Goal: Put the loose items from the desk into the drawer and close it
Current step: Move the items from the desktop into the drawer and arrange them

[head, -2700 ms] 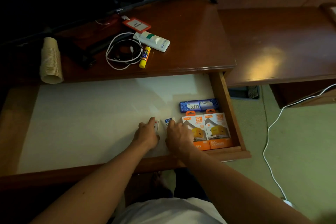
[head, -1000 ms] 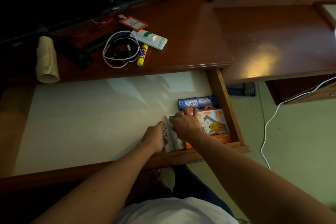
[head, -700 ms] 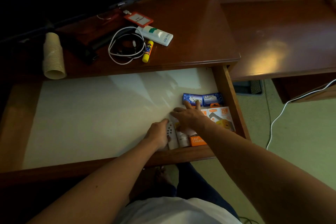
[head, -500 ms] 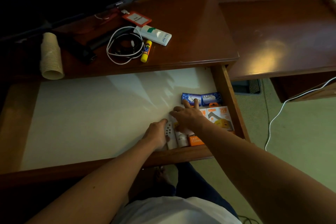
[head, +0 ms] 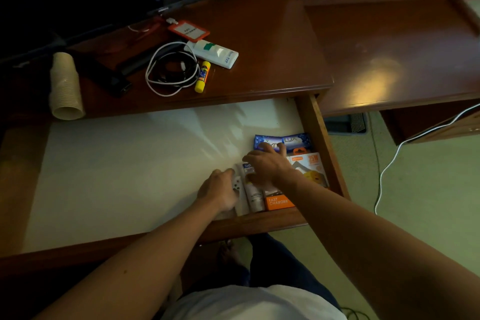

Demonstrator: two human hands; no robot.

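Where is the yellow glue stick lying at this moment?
The yellow glue stick lies on the desk top, between the coiled white cable on its left and the white tube behind it.

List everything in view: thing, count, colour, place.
drawer: 1, wood, white-lined, open
charger boxes: 2, orange, drawer's right front
soap pack: 1, blue, behind boxes
white tube: 1, left of boxes
cable: 1, white, coiled on desk
glue stick: 1, yellow, beside cable
white device: 1, desk
badge holder: 1, red, desk
paper cups: 1 stack, beige, desk left
left hand: in drawer
right hand: over boxes
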